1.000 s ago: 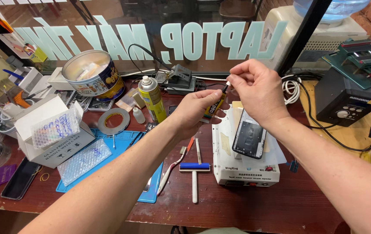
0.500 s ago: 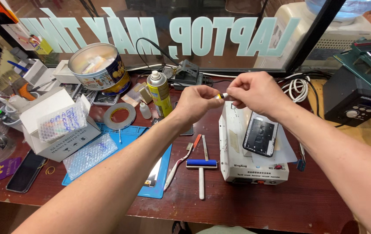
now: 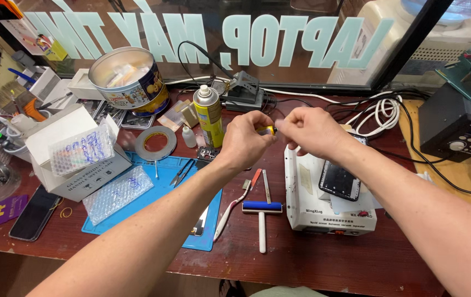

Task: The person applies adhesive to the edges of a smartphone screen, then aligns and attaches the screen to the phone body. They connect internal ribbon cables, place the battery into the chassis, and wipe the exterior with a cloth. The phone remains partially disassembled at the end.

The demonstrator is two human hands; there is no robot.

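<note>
Fingers: both hands pinched shut on a small yellow-and-black tool (image 3: 269, 130), left hand (image 3: 245, 140) and right hand (image 3: 308, 131) meeting above the desk.
Nearest: blue roller with white handle (image 3: 262, 218); white toothbrush (image 3: 233, 210); glossy dark wooden table (image 3: 312, 264).
Under the right wrist: white boxy heating plate (image 3: 301, 212) carrying a black phone frame (image 3: 339, 181).
Left: flat blue mat (image 3: 153, 203), bubble wrap (image 3: 116, 192), white cardboard box (image 3: 59, 148).
Behind: yellow spray can (image 3: 209, 114), round tape roll (image 3: 155, 142), round tin (image 3: 130, 78).

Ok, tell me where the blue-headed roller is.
The blue-headed roller lies on the wooden table's near edge, between the blue mat and the white machine, below both hands.
</note>
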